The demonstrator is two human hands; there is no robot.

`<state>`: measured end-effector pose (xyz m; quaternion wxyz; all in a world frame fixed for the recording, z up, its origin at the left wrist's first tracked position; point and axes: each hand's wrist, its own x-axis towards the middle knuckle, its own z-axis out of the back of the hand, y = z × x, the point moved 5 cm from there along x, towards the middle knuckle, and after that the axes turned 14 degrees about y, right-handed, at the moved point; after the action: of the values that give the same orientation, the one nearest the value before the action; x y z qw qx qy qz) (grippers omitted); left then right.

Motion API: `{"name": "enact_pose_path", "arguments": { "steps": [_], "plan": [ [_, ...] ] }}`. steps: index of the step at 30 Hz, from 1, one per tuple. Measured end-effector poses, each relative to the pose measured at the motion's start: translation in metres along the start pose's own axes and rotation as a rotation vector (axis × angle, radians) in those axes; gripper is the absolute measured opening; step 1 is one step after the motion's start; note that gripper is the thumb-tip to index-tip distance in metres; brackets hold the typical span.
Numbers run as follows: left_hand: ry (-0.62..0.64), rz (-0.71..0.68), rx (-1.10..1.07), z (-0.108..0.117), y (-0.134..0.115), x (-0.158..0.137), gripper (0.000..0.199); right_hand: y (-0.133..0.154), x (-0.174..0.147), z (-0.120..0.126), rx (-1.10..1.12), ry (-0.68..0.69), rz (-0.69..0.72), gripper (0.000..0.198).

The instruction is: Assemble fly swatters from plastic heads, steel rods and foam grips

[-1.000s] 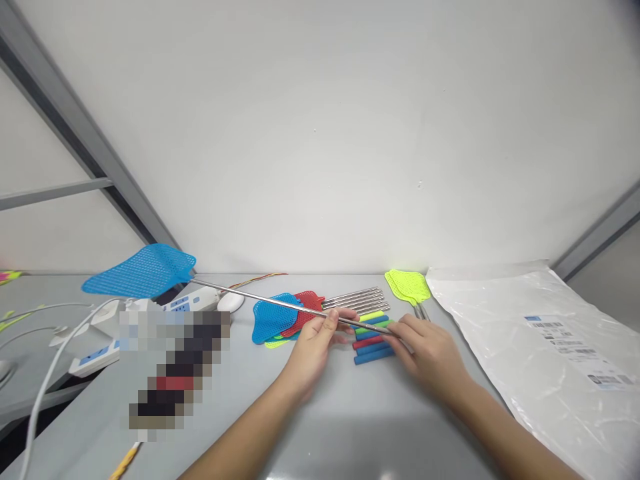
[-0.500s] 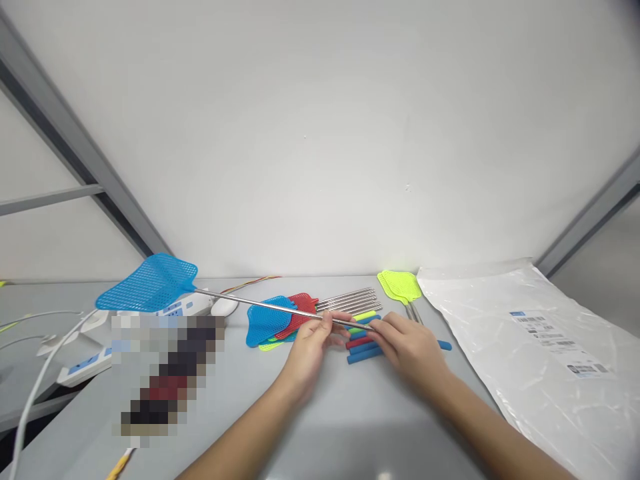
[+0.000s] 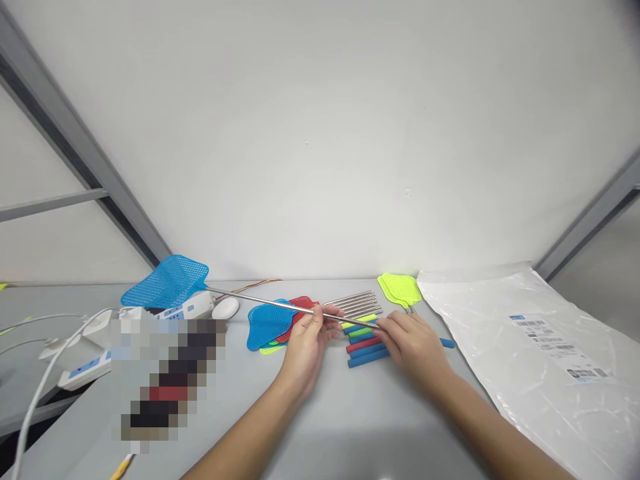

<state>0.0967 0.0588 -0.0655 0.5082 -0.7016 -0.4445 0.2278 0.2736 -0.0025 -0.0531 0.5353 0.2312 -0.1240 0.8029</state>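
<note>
Blue swatter head toward nine o'clock, left hand fingers pinch and right hand fingers clasp the metal rod, apparently adjusting it; steadiness seems needed next.

Left hand, right hand, holding blue swatter

The right fingers hide one end of the rod.

One held swatter, one mailer (two hands).
</note>
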Motion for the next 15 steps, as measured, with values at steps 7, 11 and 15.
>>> {"name": "enact_pose_path", "arguments": {
  "steps": [7,11,15],
  "plan": [
    [0.094,0.07,-0.015,-0.039,0.009,0.007,0.039,0.001,0.002,0.0,0.023,-0.022,-0.048,0.016],
    [-0.039,-0.048,-0.067,-0.05,0.004,0.016,0.042,-0.005,0.002,0.005,0.026,-0.05,-0.076,0.016],
    [-0.153,-0.165,-0.162,-0.039,-0.008,0.021,0.039,-0.008,0.001,0.013,-0.032,-0.06,-0.085,0.017]
  ]
}}
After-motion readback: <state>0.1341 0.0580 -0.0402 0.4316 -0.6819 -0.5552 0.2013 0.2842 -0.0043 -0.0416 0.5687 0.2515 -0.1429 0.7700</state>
